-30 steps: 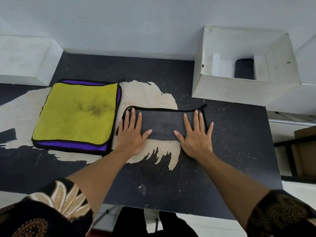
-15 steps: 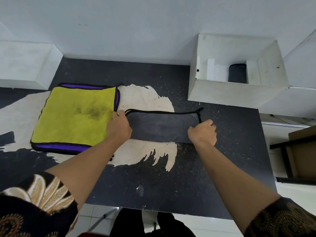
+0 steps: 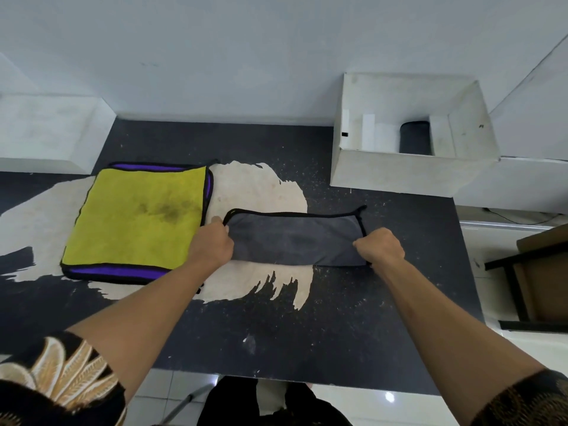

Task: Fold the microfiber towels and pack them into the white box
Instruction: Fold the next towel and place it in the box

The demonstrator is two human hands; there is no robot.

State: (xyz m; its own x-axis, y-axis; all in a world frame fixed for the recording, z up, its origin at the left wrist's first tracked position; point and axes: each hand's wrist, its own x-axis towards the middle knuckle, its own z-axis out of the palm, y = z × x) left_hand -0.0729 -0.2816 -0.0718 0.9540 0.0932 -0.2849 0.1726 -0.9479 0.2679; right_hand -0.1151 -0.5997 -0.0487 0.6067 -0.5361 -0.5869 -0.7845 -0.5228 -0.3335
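A dark grey towel [image 3: 295, 238] with a black hem lies folded into a long strip in the middle of the black table [image 3: 307, 333]. My left hand [image 3: 212, 244] grips its left end with curled fingers. My right hand [image 3: 379, 245] grips its right end the same way. A yellow towel [image 3: 138, 216] with purple backing lies flat and stacked to the left. The white box [image 3: 399, 173] stands open at the back right, with a rolled dark towel [image 3: 415, 138] inside it.
A white block [image 3: 49, 133] sits at the table's back left against the wall. A wooden stool or shelf [image 3: 541, 272] stands beyond the table's right edge. Worn pale patches mark the table top.
Both hands went from pressing flat on the grey towel to closing on its two ends. The towel stays flat on the table.
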